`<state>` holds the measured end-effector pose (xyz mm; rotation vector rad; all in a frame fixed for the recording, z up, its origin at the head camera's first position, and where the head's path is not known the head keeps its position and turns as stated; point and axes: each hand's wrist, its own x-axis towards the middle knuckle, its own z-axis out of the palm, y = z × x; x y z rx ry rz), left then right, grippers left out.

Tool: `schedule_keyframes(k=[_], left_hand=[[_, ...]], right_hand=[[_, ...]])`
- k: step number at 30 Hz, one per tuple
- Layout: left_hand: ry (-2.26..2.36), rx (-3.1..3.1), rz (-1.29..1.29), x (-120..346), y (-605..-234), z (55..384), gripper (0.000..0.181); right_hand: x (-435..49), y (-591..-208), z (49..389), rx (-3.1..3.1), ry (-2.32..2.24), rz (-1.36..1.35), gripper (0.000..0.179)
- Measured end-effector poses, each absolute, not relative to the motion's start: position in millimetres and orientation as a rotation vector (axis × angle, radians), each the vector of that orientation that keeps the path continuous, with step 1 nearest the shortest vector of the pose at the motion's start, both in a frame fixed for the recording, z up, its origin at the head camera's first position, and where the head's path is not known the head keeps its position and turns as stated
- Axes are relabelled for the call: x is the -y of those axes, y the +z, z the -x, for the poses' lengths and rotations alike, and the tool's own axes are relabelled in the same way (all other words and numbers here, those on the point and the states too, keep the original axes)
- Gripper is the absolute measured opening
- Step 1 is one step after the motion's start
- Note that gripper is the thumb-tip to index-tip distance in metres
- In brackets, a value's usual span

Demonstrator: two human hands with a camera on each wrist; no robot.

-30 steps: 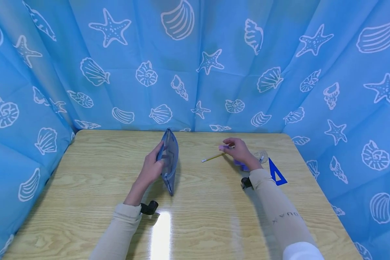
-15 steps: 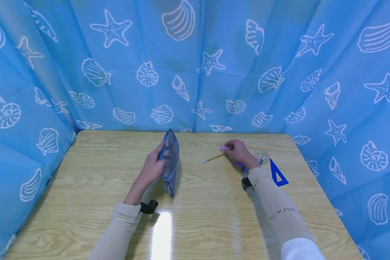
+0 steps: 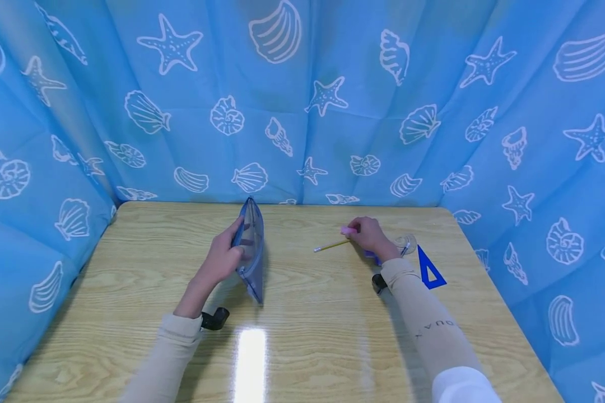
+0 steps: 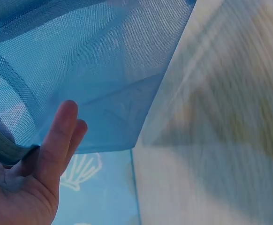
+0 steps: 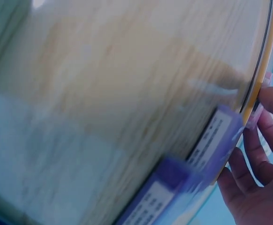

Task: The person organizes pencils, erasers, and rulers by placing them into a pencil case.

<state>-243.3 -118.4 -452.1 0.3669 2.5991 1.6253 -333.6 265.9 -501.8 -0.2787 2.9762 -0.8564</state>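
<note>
My left hand (image 3: 219, 260) grips one side of a blue mesh zip pouch (image 3: 254, 268), whose mouth gapes toward the right. Fingers show through its mesh in the head view. On the right of the table, my right hand (image 3: 369, 232) pinches a small pink piece (image 3: 347, 230); the right wrist view shows it as partly see-through, its kind unclear. Just below that hand lies a yellow pencil (image 3: 331, 245), its far end hidden. Two purple labelled blocks (image 5: 211, 140) sit under the right hand, mostly covered by it in the head view.
A clear protractor (image 3: 407, 243) lies by the right wrist, partly hidden. Beside the right forearm is a blue set square (image 3: 421, 259). Blue shell-print curtains (image 3: 277, 84) stand behind and along both sides of the wooden table (image 3: 307, 336).
The left hand has shifted left with the pouch over the last half second. My right fingers, more spread a second ago, have closed on the pink piece. Table items stay put.
</note>
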Motion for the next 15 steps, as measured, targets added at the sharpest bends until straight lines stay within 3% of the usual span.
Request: schedule_keyframes(k=[15], left_hand=[[1.298,-2.746,-0.484,118.2,-456.1,239.8,0.083]], right_hand=[[-259.2,-504.8,331.2,-3.046,-0.828,0.320,0.027]])
